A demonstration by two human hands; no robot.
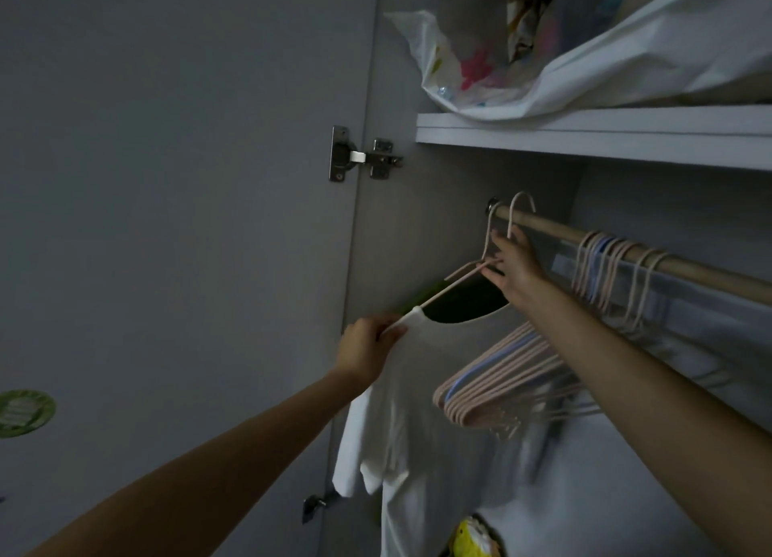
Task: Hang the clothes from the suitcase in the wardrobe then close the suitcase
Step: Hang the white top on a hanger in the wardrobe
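A white T-shirt (422, 406) hangs on a pink hanger (459, 279) whose hook sits over the left end of the wooden rail (693, 268) inside the wardrobe. My left hand (367, 347) pinches the hanger's left arm and the shirt's shoulder. My right hand (516, 264) holds the hanger at its neck, just under the hooks. A second hook (520, 205) rides the rail beside it. A dark garment (463, 306) shows behind the shirt's collar. The suitcase is out of view.
Several empty pink hangers (501, 385) hang bunched on the rail to the right. A white shelf (585, 134) above carries plastic bags (543, 55). The open wardrobe door (167, 222) with its hinge (363, 160) stands at left. A yellow item (472, 540) lies below.
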